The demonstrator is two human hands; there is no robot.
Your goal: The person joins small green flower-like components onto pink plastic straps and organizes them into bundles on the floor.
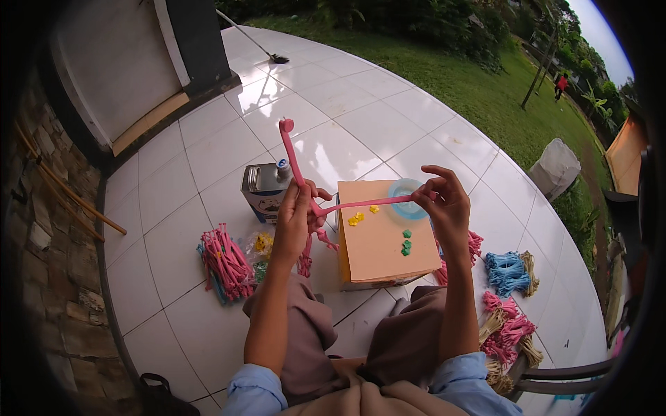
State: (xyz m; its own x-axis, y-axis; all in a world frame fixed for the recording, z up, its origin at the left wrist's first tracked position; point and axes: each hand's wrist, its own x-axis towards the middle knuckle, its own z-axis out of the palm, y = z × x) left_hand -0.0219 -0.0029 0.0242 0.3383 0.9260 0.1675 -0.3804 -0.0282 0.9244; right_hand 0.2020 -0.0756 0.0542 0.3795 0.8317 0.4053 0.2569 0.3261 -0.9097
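My left hand (297, 211) is closed round a pink strip (290, 149), whose upper end stands up above my fingers with a small knob at its tip. From that hand a thin pink length (371, 203) runs sideways, stretched nearly straight, to my right hand (444, 202). The right thumb and fingers pinch its far end, beside a light blue round dish (400, 188). Below them is a box topped with a peach-coloured sheet (378, 249). Small yellow flower shapes (356, 219) and green ones (406, 247) lie on it. More pink pieces (326, 239) hang below my left hand.
A metal can (262, 182) with a blue cap stands left of the box. Pink bundles (227, 263) and a clear bag (262, 244) lie at left; blue (508, 272), pink (512, 329) and tan bundles at right. A broom (277, 59) and a distant person (560, 84) are farther off.
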